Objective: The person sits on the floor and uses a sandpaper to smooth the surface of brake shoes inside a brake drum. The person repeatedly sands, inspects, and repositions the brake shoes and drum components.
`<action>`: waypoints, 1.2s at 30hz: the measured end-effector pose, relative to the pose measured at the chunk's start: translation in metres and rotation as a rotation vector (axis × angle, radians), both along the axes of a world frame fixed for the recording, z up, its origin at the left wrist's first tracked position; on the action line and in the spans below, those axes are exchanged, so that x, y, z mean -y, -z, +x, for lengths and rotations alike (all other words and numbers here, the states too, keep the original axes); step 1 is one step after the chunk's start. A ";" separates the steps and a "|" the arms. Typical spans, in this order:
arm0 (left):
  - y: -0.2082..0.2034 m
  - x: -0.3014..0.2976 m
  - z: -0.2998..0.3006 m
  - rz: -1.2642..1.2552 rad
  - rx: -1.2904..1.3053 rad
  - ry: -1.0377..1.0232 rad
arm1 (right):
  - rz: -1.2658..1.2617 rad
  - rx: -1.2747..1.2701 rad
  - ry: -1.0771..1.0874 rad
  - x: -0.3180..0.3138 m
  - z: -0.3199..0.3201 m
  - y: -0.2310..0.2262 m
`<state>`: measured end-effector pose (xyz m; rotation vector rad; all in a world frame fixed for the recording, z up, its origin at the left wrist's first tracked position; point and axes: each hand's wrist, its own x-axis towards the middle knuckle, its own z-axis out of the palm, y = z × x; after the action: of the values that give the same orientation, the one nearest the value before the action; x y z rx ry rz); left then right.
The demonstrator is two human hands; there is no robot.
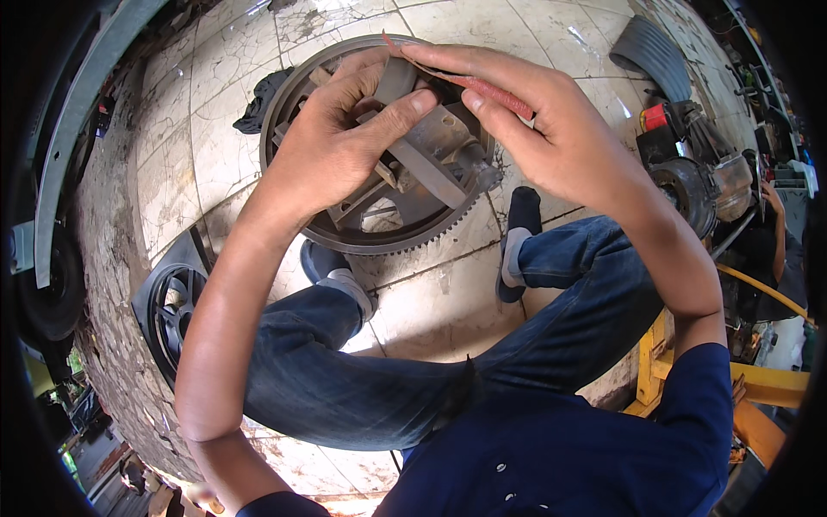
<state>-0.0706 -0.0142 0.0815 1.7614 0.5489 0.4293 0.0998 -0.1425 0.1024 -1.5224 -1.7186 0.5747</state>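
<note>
A toothed flywheel (388,241) lies on the tiled floor in front of my feet. Worn metal parts rest on it, among them a flat bar (428,175) and a rusty bracket (444,129). Above its far part, my left hand (332,155) is closed round a smooth grey metal piece (396,79), much of which the fingers hide. Between the thumb and fingers of my right hand (551,116) is a folded strip of reddish sandpaper (495,93). The strip's far end reaches up against the grey piece.
A black fan in a square shroud (177,297) stands by my left leg. Dark cloth (261,99) lies left of the flywheel. To the right are a ribbed grey sheet (650,56), an engine unit (689,185) and a yellow frame (775,385). Another person's arm (778,228) shows at far right.
</note>
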 end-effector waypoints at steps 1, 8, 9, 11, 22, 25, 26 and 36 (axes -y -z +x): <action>-0.001 0.002 0.000 -0.022 -0.002 -0.047 | 0.018 -0.011 -0.006 0.001 -0.004 -0.001; 0.003 -0.004 -0.001 -0.031 0.033 0.046 | 0.012 0.071 0.010 -0.002 0.001 0.000; 0.004 -0.003 -0.002 -0.047 0.031 0.044 | 0.018 0.070 0.007 -0.002 0.001 0.001; 0.003 -0.003 -0.002 -0.066 0.023 0.061 | 0.134 0.075 -0.045 0.002 -0.004 -0.003; 0.003 -0.009 -0.002 -0.064 -0.023 0.114 | 0.230 0.151 -0.037 -0.002 -0.002 0.003; 0.010 -0.005 -0.002 0.053 0.042 0.097 | 0.187 0.142 -0.026 -0.004 0.002 0.009; 0.006 -0.004 -0.002 0.058 -0.068 0.073 | 0.182 0.174 -0.022 -0.001 0.000 0.008; 0.000 0.003 0.000 0.040 -0.095 0.031 | 0.283 0.251 0.018 -0.003 -0.001 0.009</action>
<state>-0.0709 -0.0170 0.0815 1.8337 0.5827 0.3382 0.0992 -0.1391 0.0936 -1.4493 -1.8802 0.1248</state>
